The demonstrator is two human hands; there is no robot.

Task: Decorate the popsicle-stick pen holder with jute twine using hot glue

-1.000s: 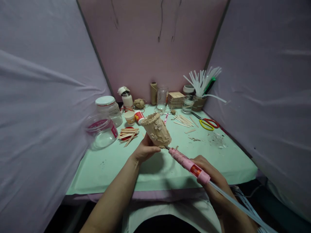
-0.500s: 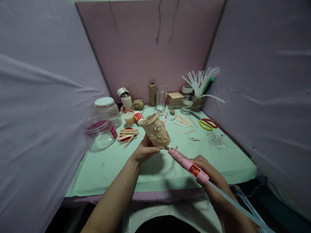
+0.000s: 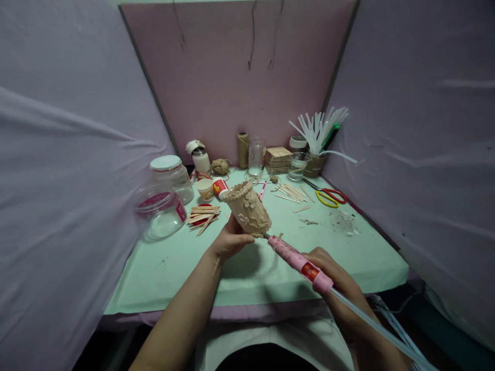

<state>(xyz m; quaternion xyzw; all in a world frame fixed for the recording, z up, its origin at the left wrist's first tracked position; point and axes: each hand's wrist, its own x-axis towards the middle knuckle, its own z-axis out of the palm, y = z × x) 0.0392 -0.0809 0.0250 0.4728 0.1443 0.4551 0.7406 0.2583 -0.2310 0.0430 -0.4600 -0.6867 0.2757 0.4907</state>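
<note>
My left hand [image 3: 231, 239] is closed around the lower side of a beige decorated cup [image 3: 249, 211], tilted with its scalloped rim toward the upper left. Small flower shapes and a rope-like trim cover its side. A pink glue gun [image 3: 296, 260] is in my right hand [image 3: 328, 268], whose fingers are mostly hidden behind the gun's body. Its metal nozzle meets the cup's bottom edge. From the gun's back end a long translucent glue stick [image 3: 375, 324] runs down to the right.
Left stand a clear tub [image 3: 160, 216], a white-lidded jar [image 3: 172, 178] and craft sticks [image 3: 203, 216]. Behind are a paper cup [image 3: 205, 189], twine ball [image 3: 220, 166] and wooden squares [image 3: 278, 158]. Right lie scissors [image 3: 328, 198] and scraps [image 3: 346, 221], near a holder [image 3: 315, 166] of glue sticks.
</note>
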